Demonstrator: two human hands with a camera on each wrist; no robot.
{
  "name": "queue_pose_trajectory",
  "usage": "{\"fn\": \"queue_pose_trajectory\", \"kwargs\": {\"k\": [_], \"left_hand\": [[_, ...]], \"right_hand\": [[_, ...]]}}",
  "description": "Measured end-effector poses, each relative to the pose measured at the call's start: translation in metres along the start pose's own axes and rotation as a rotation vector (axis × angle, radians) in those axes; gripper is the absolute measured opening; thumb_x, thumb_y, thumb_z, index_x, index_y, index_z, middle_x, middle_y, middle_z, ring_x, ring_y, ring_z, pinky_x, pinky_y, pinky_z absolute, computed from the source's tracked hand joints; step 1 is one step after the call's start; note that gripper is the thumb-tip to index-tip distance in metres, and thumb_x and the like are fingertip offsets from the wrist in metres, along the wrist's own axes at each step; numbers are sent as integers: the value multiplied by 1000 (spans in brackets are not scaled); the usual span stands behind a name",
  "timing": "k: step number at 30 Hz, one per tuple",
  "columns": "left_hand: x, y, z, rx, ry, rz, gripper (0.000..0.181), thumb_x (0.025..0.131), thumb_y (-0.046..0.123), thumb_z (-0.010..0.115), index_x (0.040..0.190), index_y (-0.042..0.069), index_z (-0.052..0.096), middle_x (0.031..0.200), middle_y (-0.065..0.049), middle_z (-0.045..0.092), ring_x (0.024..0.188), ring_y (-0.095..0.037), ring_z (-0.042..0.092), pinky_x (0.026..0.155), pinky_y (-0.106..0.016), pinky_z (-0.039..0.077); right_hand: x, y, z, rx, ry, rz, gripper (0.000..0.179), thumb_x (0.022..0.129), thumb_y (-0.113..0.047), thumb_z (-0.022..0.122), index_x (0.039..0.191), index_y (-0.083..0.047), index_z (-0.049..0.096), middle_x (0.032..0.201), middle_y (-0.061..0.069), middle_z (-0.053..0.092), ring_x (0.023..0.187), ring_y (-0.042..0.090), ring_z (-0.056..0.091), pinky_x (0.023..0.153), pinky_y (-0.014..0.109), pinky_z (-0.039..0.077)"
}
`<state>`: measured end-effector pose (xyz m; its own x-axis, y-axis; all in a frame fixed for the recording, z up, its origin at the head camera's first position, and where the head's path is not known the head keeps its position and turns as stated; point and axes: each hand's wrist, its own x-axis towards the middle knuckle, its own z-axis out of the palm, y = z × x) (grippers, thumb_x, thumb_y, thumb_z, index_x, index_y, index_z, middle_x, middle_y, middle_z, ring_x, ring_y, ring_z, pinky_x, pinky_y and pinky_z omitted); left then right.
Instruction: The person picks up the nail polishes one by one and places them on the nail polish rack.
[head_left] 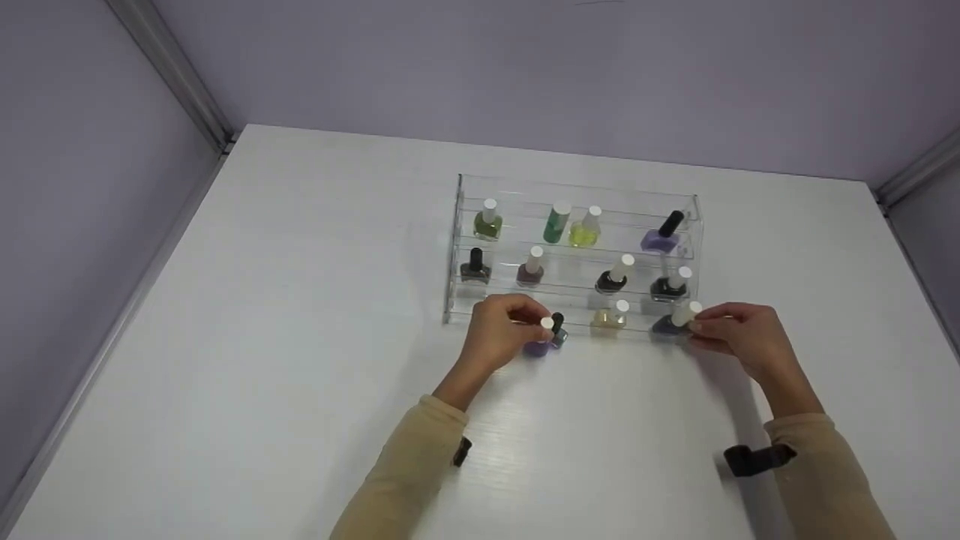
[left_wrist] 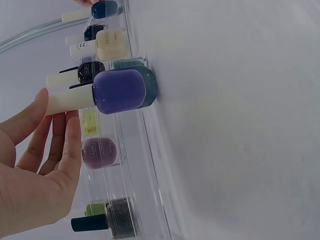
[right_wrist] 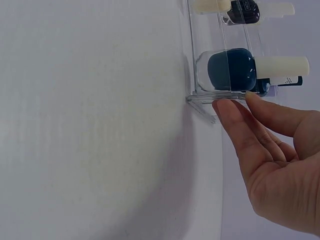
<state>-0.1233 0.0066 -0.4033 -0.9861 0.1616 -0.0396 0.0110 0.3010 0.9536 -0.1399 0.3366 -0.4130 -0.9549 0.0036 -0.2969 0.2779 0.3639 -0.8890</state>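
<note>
My left hand (head_left: 501, 330) pinches the white cap of a purple nail polish bottle (left_wrist: 120, 91) at the front of a clear acrylic rack (head_left: 459, 247). Partly hidden behind that bottle is a teal nail polish bottle (head_left: 559, 337) with a black cap. At the rack's right end, my right hand (head_left: 742, 337) has its fingertips against the clear side panel (right_wrist: 215, 96), with relaxed fingers. Right beside them, a dark blue nail polish bottle (right_wrist: 232, 70) with a white cap stands on the front tier. A pale yellow bottle (head_left: 609, 318) shares that tier.
Higher tiers carry several more bottles, among them a green one (head_left: 487, 223), a mauve one (head_left: 530, 274) and a lilac one (head_left: 660, 240) with a tilted black cap. The rack stands on a white table (head_left: 300, 300), with a pale wall (head_left: 450, 75) behind.
</note>
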Motion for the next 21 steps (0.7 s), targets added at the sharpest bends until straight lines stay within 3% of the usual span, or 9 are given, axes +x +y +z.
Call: {"fn": "queue_pose_trajectory", "kwargs": {"k": [21], "left_hand": [[0,8,-10,2,21,6,15,70,-1,75,82,5,70,78,-2,66,74,-12,61,64,-22,50]], "right_hand": [[0,-1,-2,-62,-16,28,38,87,-12,63,111,15,51,93,5,61,81,14,66,75,28,52]]}}
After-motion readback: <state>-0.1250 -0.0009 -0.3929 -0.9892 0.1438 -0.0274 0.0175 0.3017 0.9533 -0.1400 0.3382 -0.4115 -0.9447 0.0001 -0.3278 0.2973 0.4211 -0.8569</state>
